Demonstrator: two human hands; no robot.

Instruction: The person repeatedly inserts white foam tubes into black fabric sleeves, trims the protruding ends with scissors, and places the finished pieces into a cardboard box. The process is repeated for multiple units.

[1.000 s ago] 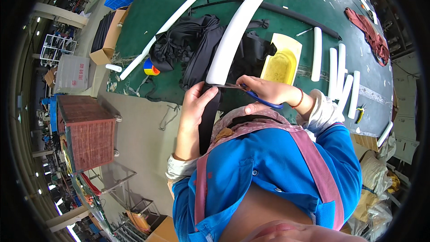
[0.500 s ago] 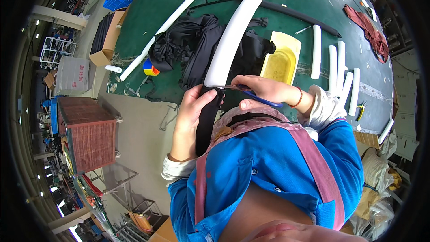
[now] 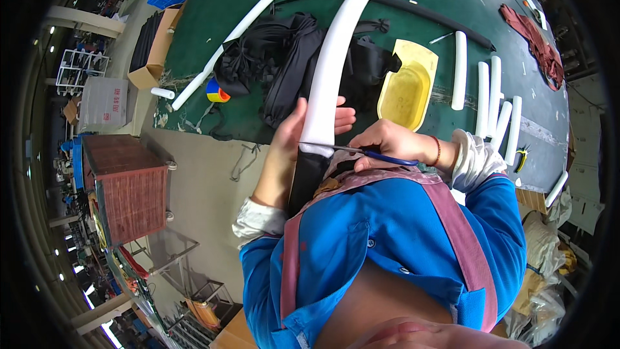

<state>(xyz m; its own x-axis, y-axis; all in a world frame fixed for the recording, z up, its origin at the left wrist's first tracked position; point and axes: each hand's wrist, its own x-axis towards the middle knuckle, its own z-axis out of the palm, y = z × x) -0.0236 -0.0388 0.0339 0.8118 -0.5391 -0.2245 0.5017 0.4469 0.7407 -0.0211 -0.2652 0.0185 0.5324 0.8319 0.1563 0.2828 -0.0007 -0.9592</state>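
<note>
A long white foam tube (image 3: 328, 84) runs from the far side of the table down to my body. My left hand (image 3: 281, 148) cups it from behind near its close end, thumb at one side and fingertips showing at the other. Below that end, a black fabric sleeve (image 3: 309, 178) hangs toward my apron. My right hand (image 3: 395, 141) grips a pair of scissors (image 3: 391, 158) with dark blue handles. Their blades lie across the place where white tube and black sleeve meet; whether the blades are parted is hard to see.
Black fabric (image 3: 284, 58) lies heaped on the green table (image 3: 206, 32). Right of it stands a yellow tray (image 3: 414, 55). Several short white tubes (image 3: 459, 71) and pliers (image 3: 520, 158) lie farther right. A colourful tape roll (image 3: 216, 92) sits left, and a wooden cart (image 3: 129, 200) stands beyond.
My left hand has shifted from pinching the black sleeve to cupping the white tube from behind. The tube's near end and the scissors have come slightly closer to my body.
</note>
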